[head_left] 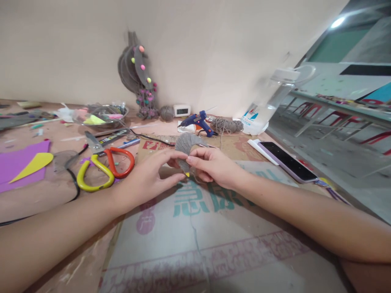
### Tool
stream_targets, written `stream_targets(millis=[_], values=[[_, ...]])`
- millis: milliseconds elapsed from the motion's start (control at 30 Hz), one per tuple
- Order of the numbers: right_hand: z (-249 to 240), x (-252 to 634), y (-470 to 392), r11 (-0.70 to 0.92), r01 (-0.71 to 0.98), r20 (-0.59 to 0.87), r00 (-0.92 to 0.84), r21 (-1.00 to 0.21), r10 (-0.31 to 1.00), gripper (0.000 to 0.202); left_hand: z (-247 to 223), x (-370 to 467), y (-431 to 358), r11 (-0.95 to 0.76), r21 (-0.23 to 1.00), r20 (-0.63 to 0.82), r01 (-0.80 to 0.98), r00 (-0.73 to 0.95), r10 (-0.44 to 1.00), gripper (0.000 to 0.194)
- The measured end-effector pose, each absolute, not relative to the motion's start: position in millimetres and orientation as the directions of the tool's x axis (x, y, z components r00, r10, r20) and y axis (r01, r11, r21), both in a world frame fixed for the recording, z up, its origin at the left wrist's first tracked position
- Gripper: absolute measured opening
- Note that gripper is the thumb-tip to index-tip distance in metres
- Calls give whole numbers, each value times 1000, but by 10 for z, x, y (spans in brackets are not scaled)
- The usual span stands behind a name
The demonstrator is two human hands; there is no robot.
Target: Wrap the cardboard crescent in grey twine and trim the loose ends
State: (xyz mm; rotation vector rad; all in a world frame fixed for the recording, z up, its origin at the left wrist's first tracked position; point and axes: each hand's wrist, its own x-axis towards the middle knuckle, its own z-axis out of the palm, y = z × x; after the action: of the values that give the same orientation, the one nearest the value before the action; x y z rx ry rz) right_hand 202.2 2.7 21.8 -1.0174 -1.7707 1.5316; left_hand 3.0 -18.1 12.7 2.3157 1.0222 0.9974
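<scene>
Between my two hands is a curved, crescent-like piece (185, 143) wound in grey yarn, with a small yellow tip at its lower end. My left hand (161, 169) holds it from the left, fingers behind and thumb near the yellow tip. With thumb and index finger together, my right hand (210, 163) pinches at the piece's right side, apparently on the yarn. A thin grey yarn strand (195, 236) trails from below the hands towards me over the printed cardboard sheet (165, 248). What lies inside the right fingers is partly hidden.
Scissors (95, 181) with yellow and orange handles lie left, beside purple foam sheet (27, 162). Behind the hands are a blue glue gun (200, 121), loose grey yarn (227, 125) and a small clock (182, 110). A phone (287, 160) and bottle (279, 93) stand right.
</scene>
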Motion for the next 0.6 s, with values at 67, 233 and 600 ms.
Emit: stream_targets(millis=[67, 233, 600], values=[[228, 2014, 15, 47, 188, -63, -538, -981, 840, 23, 118, 25, -176, -639, 599, 438, 482, 471, 766, 34], [251, 2007, 10, 55, 210, -71, -548, -976, 833, 24, 112, 21, -189, -651, 561, 452, 512, 469, 759, 31], [287, 2019, 2, 95, 262, -69, -554, -960, 830, 25, 115, 11, -199, -627, 589, 440, 511, 448, 778, 25]])
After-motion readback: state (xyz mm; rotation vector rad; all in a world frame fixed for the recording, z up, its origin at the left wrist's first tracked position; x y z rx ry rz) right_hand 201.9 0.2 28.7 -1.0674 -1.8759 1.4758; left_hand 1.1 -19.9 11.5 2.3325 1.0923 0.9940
